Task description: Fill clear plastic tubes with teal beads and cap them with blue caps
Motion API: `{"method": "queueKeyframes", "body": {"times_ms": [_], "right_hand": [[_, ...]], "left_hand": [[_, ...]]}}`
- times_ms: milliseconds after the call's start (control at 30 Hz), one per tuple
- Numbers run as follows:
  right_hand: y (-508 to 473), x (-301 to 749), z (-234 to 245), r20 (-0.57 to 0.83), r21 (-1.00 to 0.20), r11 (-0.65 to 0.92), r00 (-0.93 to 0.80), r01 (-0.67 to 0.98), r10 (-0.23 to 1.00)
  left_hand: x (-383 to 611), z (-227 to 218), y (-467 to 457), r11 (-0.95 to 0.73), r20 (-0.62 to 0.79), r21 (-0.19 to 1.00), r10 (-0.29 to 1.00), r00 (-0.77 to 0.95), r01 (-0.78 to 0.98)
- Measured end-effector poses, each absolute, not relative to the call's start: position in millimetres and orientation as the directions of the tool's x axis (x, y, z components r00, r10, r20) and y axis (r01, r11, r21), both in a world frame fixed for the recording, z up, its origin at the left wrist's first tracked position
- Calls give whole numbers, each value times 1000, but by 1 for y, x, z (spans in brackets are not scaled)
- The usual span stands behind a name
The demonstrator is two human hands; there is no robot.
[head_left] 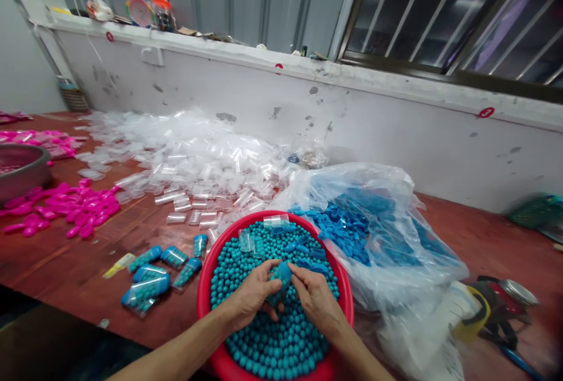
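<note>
Over a red tub (204, 287) heaped with turquoise beads (268, 349), my left hand (251, 294) is closed round a small clear tube with a blue cap (285, 273). The tube's lower part is mostly hidden by my fingers. Pinching at the cap's right side are the fingertips of my right hand (317, 300). Loose blue caps (303, 247) and empty clear tubes (247, 241) lie on the beads. Left of the tub are several bead-filled tubes with blue caps (147, 288).
Behind the tub, clear empty tubes (193, 164) form a large pile. A plastic bag (396, 193) of blue caps (347, 223) touches the tub's right side. Pink pieces (83, 205) and a bowl (35, 173) stand left. A wall (373, 123) closes the table's back.
</note>
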State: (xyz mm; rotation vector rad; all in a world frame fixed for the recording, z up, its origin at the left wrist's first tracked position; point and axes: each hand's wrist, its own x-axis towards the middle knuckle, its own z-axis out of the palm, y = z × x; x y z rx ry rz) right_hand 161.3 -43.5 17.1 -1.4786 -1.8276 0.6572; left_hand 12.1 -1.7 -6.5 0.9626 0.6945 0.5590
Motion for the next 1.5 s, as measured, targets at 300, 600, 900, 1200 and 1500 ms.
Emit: {"method": "queueKeyframes", "body": {"times_ms": [300, 600, 900, 1200, 1500], "right_hand": [[-44, 157, 18, 179, -798, 193, -81, 571, 981], [-36, 164, 18, 81, -895, 142, -158, 422, 984], [-40, 166, 17, 132, -767, 277, -280, 579, 951], [-34, 177, 13, 26, -941, 92, -200, 327, 979], [-39, 162, 8, 44, -898, 61, -49, 435, 998]], "left_hand": [[15, -7, -2, 453, -300, 881, 756, 582, -134], [13, -4, -3, 401, -243, 908, 746, 620, -126], [15, -6, -8, 283, -235, 959, 812, 534, -7], [10, -2, -6, 354, -294, 935, 741, 604, 21], [17, 0, -8, 150, -168, 986, 843, 511, 76]]}}
